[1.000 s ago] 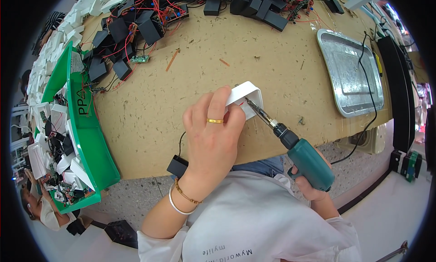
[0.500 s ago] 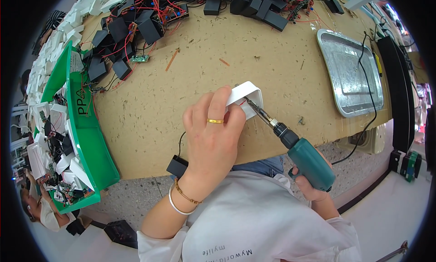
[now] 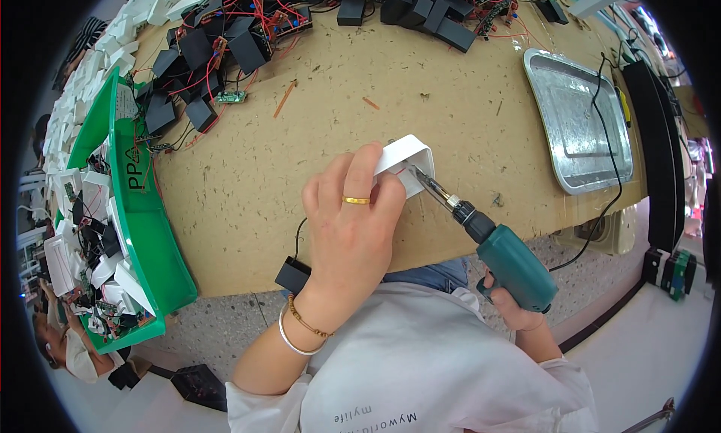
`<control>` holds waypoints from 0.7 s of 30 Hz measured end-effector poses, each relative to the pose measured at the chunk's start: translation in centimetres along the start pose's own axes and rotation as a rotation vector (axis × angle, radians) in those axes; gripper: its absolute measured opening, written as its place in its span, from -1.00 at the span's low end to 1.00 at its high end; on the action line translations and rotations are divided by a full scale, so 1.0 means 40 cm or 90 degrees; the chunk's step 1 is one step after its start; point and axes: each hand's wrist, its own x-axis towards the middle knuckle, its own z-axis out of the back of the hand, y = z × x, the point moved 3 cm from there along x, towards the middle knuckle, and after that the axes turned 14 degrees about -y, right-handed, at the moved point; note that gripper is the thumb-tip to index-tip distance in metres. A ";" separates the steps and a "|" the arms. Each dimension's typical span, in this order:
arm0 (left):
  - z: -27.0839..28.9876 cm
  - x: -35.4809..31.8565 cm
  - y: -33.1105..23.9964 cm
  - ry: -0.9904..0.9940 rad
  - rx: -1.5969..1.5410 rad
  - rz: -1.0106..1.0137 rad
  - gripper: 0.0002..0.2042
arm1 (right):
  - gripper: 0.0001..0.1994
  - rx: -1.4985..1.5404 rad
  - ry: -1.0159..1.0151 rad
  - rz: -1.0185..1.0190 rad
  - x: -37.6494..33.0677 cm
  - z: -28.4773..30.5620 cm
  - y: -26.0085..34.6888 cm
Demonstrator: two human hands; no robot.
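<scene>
My left hand (image 3: 349, 215) is closed around a white plastic housing (image 3: 409, 149), holding it on its side with the open end to the right. Part of a red wire shows inside; my fingers hide the rest. A green pistol-shaped soldering gun (image 3: 518, 268) is in my right hand (image 3: 511, 305), its fingers wrapped round the handle. The gun's tapered metal tip reaches into the housing's opening. Beside my left wrist, a small black box (image 3: 293, 274) sits at the table's near edge, with a thin black cable running up from it toward my hand.
On the left stands a green bin (image 3: 161, 245) full of white housings and circuit boards. Black boxes (image 3: 248, 51) with red wires are heaped at the back. A metal tray (image 3: 586, 125) lies at the right, with a black cord (image 3: 617, 162) across it. Cardboard (image 3: 248, 170) covers the table.
The soldering gun has shifted slightly down and to the right, so its tip sits a little less deep in the white housing. My left hand and the housing have stayed in place.
</scene>
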 end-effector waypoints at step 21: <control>-0.004 -0.006 0.005 0.000 -0.011 0.002 -0.84 | -0.63 0.101 -0.008 -0.050 -0.011 0.021 -0.003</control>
